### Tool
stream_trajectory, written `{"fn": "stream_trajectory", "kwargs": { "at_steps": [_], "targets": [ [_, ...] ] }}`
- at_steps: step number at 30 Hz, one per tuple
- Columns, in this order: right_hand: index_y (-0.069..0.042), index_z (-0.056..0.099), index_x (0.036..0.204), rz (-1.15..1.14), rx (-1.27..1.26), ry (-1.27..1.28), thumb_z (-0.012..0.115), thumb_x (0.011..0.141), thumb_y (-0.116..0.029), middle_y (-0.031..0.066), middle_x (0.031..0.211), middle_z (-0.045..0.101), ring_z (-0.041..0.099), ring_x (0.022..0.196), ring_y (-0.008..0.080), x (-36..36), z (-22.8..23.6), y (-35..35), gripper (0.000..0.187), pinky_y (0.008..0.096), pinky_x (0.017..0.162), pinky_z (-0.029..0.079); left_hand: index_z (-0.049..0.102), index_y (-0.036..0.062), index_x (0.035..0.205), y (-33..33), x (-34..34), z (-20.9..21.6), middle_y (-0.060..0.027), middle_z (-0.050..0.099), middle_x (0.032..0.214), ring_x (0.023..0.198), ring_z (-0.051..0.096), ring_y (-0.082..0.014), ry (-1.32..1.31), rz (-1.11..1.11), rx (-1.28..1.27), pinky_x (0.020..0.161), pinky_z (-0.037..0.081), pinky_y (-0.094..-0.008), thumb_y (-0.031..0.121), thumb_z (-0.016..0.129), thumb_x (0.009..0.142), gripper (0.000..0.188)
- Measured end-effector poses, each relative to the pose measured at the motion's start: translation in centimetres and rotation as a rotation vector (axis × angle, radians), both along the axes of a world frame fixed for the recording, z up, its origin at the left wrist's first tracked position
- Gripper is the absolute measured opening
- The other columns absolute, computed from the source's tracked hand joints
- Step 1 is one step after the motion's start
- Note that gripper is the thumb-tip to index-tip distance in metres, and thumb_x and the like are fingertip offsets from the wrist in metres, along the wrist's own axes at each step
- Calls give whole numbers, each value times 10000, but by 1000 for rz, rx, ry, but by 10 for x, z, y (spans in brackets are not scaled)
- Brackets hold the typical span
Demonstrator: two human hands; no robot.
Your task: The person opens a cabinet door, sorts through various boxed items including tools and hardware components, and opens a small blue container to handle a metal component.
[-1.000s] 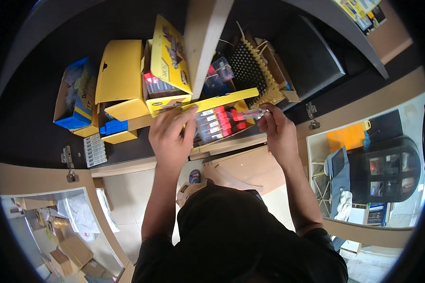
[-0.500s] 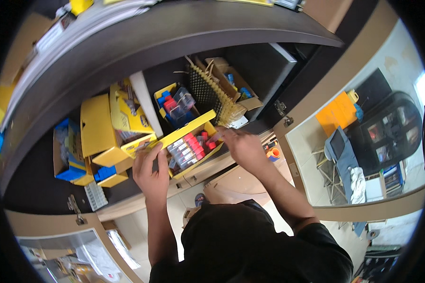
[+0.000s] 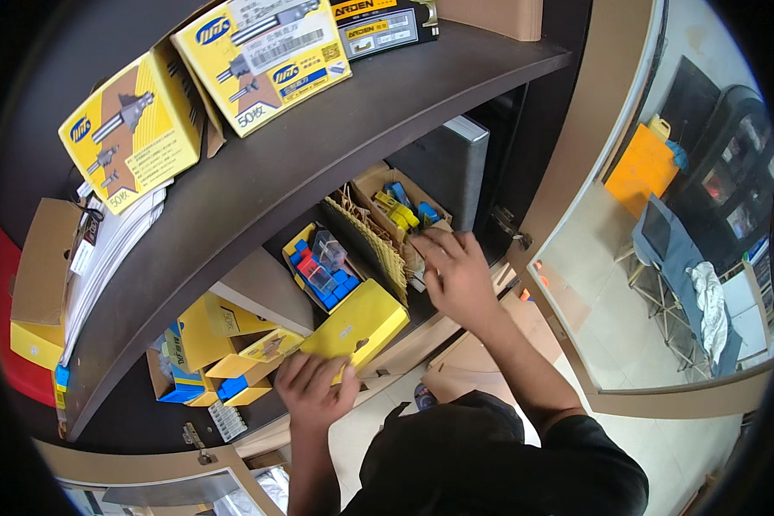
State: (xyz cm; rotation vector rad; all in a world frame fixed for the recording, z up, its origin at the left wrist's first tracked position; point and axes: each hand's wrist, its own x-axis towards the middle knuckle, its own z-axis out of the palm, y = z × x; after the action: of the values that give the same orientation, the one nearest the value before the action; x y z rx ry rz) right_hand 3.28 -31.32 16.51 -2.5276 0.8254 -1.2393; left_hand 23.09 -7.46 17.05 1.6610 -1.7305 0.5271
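A long yellow cardboard box (image 3: pixel 359 327) lies at the front of the cabinet shelf with its lid down, hiding its contents. My left hand (image 3: pixel 318 387) is closed on its near left corner, fingers curled at the edge. My right hand (image 3: pixel 460 277) is off the box, to its right, with fingers apart and nothing visible in them. Its fingertips reach beside a small brown carton (image 3: pixel 445 225) of blue and yellow pieces. Behind the yellow box stands an open box (image 3: pixel 289 249) of blue, red and clear plastic cases.
A dark upper shelf (image 3: pixel 335 129) overhangs the work area, carrying yellow boxes (image 3: pixel 138 129) and papers. A dark mat with a yellow frayed edge (image 3: pixel 378 249) leans beside the carton. More yellow boxes (image 3: pixel 202 331) crowd the left. A mirrored door (image 3: pixel 654 400) stands open at right.
The yellow box's lid has come down over the small red and clear cases. My right hand has left the box's right end and moved slightly right. The view has shifted, showing more upper shelf.
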Motion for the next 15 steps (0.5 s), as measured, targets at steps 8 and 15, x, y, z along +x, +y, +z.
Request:
{"fn": "stream_trajectory", "kwargs": {
  "at_steps": [8, 15],
  "targets": [
    [-84, 783, 1209, 73, 53, 38, 728, 890, -17, 100, 1394, 693, 629, 1215, 331, -8, -8, 5, 331, 468, 1085, 462, 713, 113, 1430, -161, -21, 63, -97, 698, 1486, 1413, 577, -360, -181, -105, 216, 1251, 360, -552, 328, 689, 1037, 448],
    [-36, 767, 1137, 5, 88, 8, 730, 936, -59, 160, 1123, 779, 731, 1049, 377, 27, 20, -46, 205, 471, 910, 584, 805, 87, 1171, -141, 0, 28, -78, 774, 1267, 1375, 617, -327, -60, -39, 140, 1192, 426, -523, 335, 786, 984, 311]
  ]
}}
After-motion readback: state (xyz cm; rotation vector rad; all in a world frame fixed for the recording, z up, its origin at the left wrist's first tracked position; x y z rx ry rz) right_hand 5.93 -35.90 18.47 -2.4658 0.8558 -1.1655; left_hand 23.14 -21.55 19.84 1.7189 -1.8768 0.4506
